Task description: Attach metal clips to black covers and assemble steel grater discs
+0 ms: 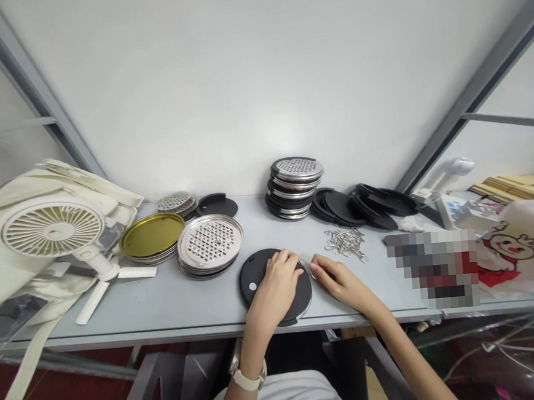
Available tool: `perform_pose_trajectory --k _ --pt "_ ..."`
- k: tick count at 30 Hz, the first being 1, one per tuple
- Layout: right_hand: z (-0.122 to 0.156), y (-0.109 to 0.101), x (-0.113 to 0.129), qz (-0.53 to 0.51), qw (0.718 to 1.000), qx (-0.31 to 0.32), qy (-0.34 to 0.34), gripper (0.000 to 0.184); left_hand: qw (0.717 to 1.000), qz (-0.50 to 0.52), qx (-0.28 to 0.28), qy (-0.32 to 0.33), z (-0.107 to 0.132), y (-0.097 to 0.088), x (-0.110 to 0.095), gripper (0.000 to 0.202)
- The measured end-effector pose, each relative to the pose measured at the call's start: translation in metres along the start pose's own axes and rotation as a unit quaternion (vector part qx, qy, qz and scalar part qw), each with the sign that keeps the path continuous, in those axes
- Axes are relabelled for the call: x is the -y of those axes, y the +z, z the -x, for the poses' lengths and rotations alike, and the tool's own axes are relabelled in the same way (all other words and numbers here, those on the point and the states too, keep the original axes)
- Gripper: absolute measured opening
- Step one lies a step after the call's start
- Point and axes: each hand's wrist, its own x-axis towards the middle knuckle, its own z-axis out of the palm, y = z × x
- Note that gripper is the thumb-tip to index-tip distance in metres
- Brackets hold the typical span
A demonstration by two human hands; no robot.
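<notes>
A black round plastic base (249, 272) with a white dot lies near the table's front edge. Across it rests my left hand (274, 289), its fingers curled over the right part of the disc and gripping it. Just beyond the disc's right rim, my right hand (340, 280) pinches a small metal ring (313, 275), mostly hidden by the fingers. Similar wire rings (345, 243) lie in a loose pile behind the right hand. Left of the disc stands a stack of round metal grater plates (210, 244).
Gold-coloured round plates (152, 235) and a white fan (54, 230) occupy the left. Assembled graters (295, 188) are stacked at the back wall, beside loose black bases (341, 206). A white printed bag (525, 247) lies at the right. Grey frame posts flank the table.
</notes>
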Motion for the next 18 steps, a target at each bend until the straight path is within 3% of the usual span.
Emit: perform_pose_trajectory --k 8,18 --pt "-0.0073 0.003 0.0004 0.017 1.0 0.019 -0.018 0.032 1.0 -0.006 -0.011 -0.006 0.0031 0.0031 0.0017 0.027" --pt "-0.0045 0.0011 0.0011 0.01 1.0 0.025 -0.009 0.033 1.0 -0.006 -0.005 0.003 0.0021 0.0006 0.0006 0.021"
